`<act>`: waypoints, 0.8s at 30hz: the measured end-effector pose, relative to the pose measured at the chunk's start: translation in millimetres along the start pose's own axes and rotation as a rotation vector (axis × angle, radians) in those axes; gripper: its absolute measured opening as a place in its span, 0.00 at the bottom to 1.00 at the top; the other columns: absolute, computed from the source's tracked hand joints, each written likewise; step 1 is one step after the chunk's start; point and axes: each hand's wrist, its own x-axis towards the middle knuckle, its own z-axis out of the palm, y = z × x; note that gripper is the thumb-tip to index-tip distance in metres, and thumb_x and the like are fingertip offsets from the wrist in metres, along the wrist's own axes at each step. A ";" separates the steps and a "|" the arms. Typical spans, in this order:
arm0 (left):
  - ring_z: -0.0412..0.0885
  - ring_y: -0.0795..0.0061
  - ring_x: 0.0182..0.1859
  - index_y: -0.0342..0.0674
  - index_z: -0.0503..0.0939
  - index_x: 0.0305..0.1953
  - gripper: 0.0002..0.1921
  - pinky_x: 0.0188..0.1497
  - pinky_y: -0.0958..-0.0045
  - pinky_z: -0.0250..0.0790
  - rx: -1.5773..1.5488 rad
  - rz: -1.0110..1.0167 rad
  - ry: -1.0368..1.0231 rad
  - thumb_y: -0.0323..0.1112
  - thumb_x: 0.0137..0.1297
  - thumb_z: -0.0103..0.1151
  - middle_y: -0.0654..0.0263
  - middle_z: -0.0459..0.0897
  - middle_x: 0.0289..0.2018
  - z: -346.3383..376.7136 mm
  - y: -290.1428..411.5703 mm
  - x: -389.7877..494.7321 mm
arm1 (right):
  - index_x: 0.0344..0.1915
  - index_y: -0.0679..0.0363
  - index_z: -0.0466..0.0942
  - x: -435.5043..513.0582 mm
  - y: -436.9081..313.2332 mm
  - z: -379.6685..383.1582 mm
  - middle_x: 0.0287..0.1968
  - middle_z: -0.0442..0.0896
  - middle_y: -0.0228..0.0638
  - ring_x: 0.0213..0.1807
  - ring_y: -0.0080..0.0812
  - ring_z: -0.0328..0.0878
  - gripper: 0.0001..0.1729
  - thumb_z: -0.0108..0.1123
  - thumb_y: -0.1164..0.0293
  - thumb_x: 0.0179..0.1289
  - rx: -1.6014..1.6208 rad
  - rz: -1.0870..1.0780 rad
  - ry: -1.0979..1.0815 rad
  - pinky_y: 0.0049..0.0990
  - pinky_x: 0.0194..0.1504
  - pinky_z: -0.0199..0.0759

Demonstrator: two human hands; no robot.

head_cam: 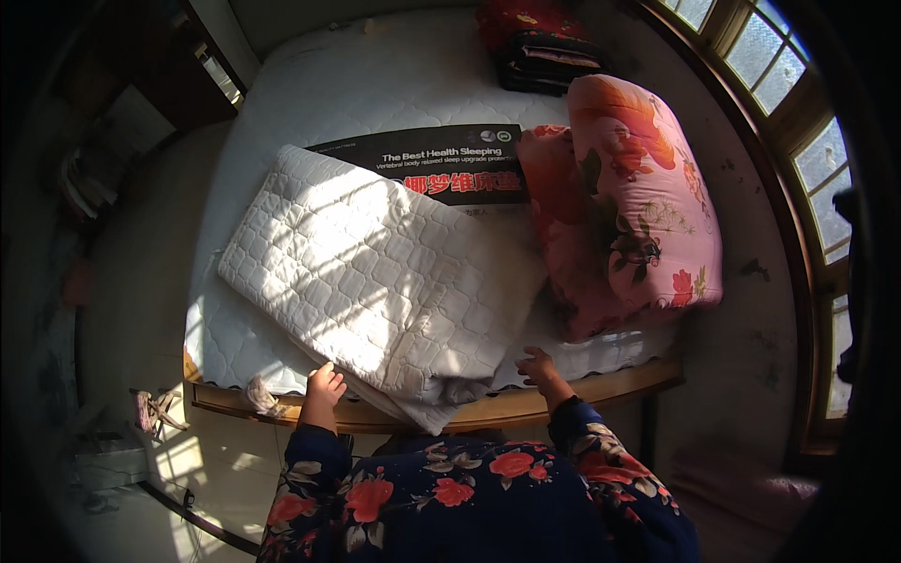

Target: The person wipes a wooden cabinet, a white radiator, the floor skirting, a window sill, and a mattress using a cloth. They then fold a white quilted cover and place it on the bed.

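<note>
A folded white quilted mattress pad point(366, 274) lies at an angle on the pale mattress point(422, 63), its lower corner hanging over the wooden bed edge. My left hand point(326, 386) is by the pad's lower left edge, fingers apart; whether it touches the fabric is unclear. On the other side, my right hand point(538, 367) is held with fingers spread and nothing in them, just right of the pad's bunched corner. A folded pink floral quilt point(647, 204) rests on the right side of the mattress. Part of a black printed panel point(450, 151) shows beyond the pad.
Dark and red folded bedding point(542, 49) is stacked at the far right of the bed. A crumpled pale cloth point(262, 396) lies at the near left edge. The wooden bed rail point(605, 386) runs in front of me; a small folding stool point(160, 412) stands left.
</note>
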 end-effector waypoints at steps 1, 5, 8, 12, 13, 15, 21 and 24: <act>0.67 0.62 0.51 0.41 0.51 0.61 0.32 0.47 0.60 0.64 -0.004 -0.005 -0.003 0.36 0.57 0.54 0.57 0.57 0.59 0.7 -5.3 -5.6 | 0.58 0.59 0.59 -3.9 2.3 12.8 0.39 0.76 0.38 0.33 0.31 0.74 0.37 0.64 0.64 0.49 -0.022 -0.005 -0.075 0.28 0.26 0.70; 0.68 0.64 0.47 0.42 0.60 0.52 0.23 0.47 0.59 0.65 -0.041 0.088 0.027 0.35 0.57 0.55 0.58 0.63 0.52 -4.2 -28.4 -26.2 | 0.64 0.60 0.41 -16.0 -1.6 54.7 0.48 0.71 0.47 0.39 0.38 0.74 0.54 0.68 0.63 0.44 -0.276 -0.005 -0.300 0.37 0.36 0.72; 0.70 0.63 0.46 0.42 0.60 0.51 0.21 0.47 0.58 0.64 -0.079 0.068 0.050 0.34 0.58 0.54 0.59 0.65 0.48 -17.8 -42.6 -31.4 | 0.64 0.62 0.35 -24.4 -5.1 85.3 0.53 0.67 0.50 0.45 0.45 0.72 0.63 0.72 0.64 0.36 -0.520 -0.455 -0.016 0.36 0.41 0.71; 0.71 0.63 0.46 0.49 0.52 0.60 0.33 0.44 0.58 0.66 -0.091 -0.010 0.105 0.33 0.55 0.58 0.59 0.66 0.50 -56.3 -49.6 -18.2 | 0.64 0.62 0.34 -32.8 -21.1 112.0 0.54 0.66 0.48 0.48 0.45 0.71 0.64 0.71 0.71 0.34 -0.589 -0.742 0.152 0.35 0.45 0.67; 0.71 0.65 0.45 0.49 0.53 0.60 0.34 0.43 0.62 0.66 -0.069 -0.014 0.139 0.33 0.54 0.59 0.59 0.66 0.50 -69.7 -49.2 -11.7 | 0.65 0.60 0.34 -35.7 -24.9 115.6 0.54 0.65 0.46 0.47 0.45 0.71 0.63 0.70 0.72 0.34 -0.674 -0.819 0.211 0.35 0.44 0.68; 0.68 0.65 0.50 0.45 0.52 0.62 0.40 0.48 0.64 0.65 0.204 0.048 0.314 0.33 0.48 0.63 0.59 0.65 0.53 -93.8 -43.4 4.8 | 0.65 0.57 0.35 -33.7 -36.7 122.3 0.59 0.61 0.46 0.55 0.47 0.66 0.61 0.68 0.75 0.36 -0.670 -0.673 0.175 0.33 0.49 0.67; 0.60 0.52 0.58 0.50 0.49 0.62 0.48 0.56 0.56 0.60 0.860 0.382 0.576 0.41 0.39 0.69 0.51 0.61 0.55 -171.6 14.2 63.8 | 0.65 0.52 0.37 -22.5 -38.5 152.7 0.59 0.61 0.45 0.58 0.46 0.62 0.61 0.69 0.74 0.35 -0.829 -0.613 0.432 0.36 0.53 0.62; 0.54 0.56 0.63 0.58 0.50 0.62 0.49 0.59 0.50 0.53 1.074 0.380 0.619 0.42 0.37 0.70 0.58 0.53 0.61 -203.2 34.3 89.3 | 0.58 0.52 0.57 -11.9 -45.4 168.9 0.52 0.70 0.45 0.53 0.48 0.67 0.44 0.67 0.65 0.38 -1.018 -0.274 0.467 0.38 0.50 0.64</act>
